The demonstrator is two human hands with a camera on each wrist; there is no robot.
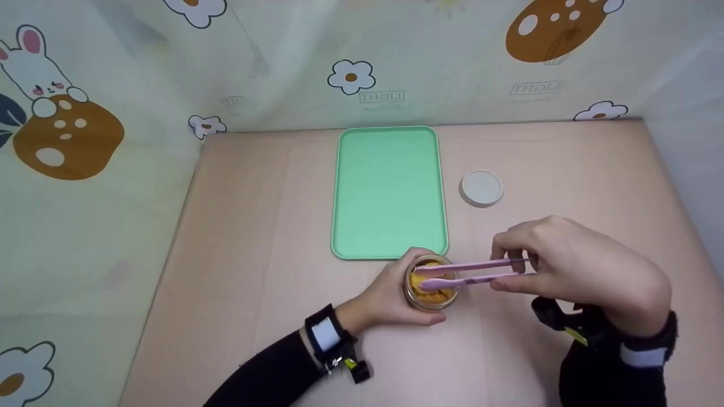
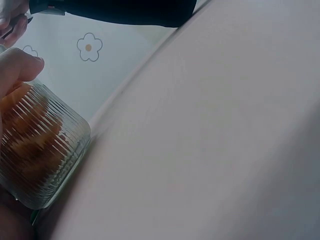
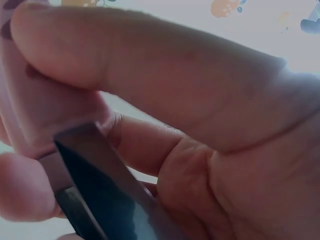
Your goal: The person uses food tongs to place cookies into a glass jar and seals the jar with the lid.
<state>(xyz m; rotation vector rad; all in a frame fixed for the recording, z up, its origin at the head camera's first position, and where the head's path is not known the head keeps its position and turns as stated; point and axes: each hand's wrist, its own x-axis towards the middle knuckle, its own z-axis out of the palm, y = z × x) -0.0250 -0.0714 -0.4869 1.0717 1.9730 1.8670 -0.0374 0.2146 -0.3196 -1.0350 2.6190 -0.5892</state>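
Left hand (image 1: 390, 297) wraps the jar (image 1: 431, 282) just below the green tray (image 1: 389, 192), right hand (image 1: 565, 263) pinches pink tongs (image 1: 475, 271) lying sideways, tips inside.

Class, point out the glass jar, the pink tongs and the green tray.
glass jar (image 2: 42, 150), left wrist view, ribbed side wall.
pink tongs (image 1: 472, 271), head view, middle of the arms.
green tray (image 1: 389, 192), head view, bare floor.

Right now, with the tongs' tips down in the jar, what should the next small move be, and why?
Probably squeeze the pink tongs onto a piece of the orange food and lift it straight up. The right hand holds them with tips inside the open glass jar, the left hand steadies the jar, and the green tray lies just behind. Whether a piece is gripped yet cannot be told.
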